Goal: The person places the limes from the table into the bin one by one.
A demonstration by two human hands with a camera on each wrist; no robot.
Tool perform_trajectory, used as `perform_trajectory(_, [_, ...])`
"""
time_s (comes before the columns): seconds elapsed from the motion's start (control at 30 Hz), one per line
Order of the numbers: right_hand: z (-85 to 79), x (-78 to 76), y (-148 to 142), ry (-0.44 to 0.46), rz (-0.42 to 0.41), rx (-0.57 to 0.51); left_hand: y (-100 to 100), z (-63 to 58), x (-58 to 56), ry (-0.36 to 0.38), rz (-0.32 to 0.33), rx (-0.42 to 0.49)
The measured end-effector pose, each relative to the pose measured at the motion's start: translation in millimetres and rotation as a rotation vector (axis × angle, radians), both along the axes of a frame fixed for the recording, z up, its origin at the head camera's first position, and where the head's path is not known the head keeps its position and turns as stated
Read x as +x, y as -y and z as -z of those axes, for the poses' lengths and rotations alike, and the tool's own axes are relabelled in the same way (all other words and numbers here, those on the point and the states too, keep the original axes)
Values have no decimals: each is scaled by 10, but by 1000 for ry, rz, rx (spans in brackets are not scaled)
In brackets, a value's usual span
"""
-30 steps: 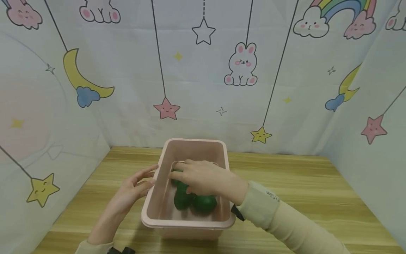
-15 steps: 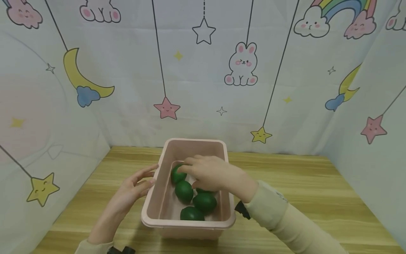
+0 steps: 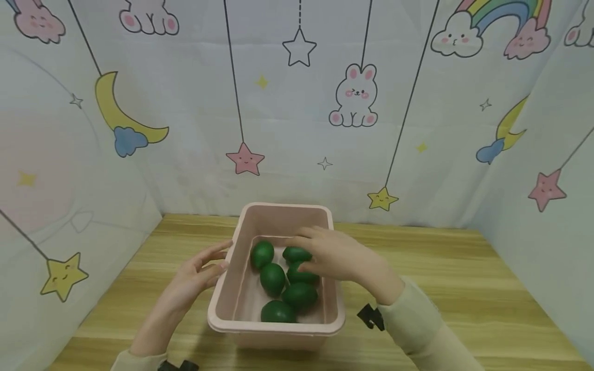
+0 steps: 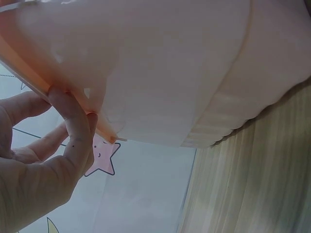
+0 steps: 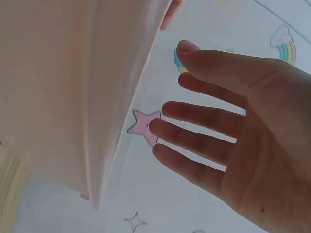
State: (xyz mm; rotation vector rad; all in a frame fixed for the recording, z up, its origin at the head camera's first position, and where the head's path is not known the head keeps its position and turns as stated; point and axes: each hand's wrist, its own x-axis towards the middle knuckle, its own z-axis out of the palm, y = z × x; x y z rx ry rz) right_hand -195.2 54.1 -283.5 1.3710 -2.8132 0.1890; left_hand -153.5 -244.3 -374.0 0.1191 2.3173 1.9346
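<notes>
A pale pink plastic bin (image 3: 276,326) stands on the table, holding several dark green, egg-shaped fruits (image 3: 272,279) whose exact kind I cannot tell. At the bin's left side, my left hand (image 3: 197,278) rests its fingertips and thumb against the outer rim. The left wrist view shows that hand (image 4: 53,160) touching the underside of the lip. Over the bin's right side hovers my right hand (image 3: 341,256), partly covering two fruits there. In the right wrist view the right hand (image 5: 248,126) has spread, extended fingers with nothing held, beside the bin's wall (image 5: 112,97).
The wooden table (image 3: 441,293) extends on both sides of the bin. Behind and beside it hangs a white cloth (image 3: 287,118) printed with stars, moons and rabbits. Black camera mounts (image 3: 371,316) sit on both wrists.
My right hand has moved right and lifted from the fruits, uncovering more of them. The fruits have spread apart, one lying near the bin's front. My left hand has stayed at the rim.
</notes>
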Motion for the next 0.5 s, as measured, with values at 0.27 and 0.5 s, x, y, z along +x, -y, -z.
perform_trajectory(0.27, [141,24,-336,-66,87,-164,-21,0,2,-5,-5,15])
perform_trajectory(0.5, [231,18,-559,-256,147,-255,-11,-61,15,-35,-53,-77])
